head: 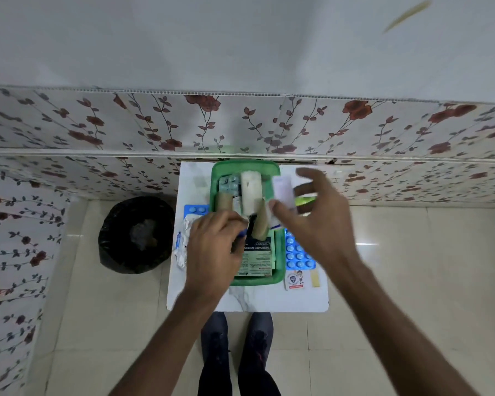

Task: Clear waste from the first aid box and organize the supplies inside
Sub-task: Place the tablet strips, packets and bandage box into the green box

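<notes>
L hand (212,247): fingers curled over near end of green first aid box (279,252), grip content unclear. R hand (312,218): fingers spread, blurred, pinching white packet (283,192) above box R edge. Box centred on tabletop (249,298); black bin (136,234) left of L hand.

box (280,247) packed, bin (136,234) left, floor clear
</notes>
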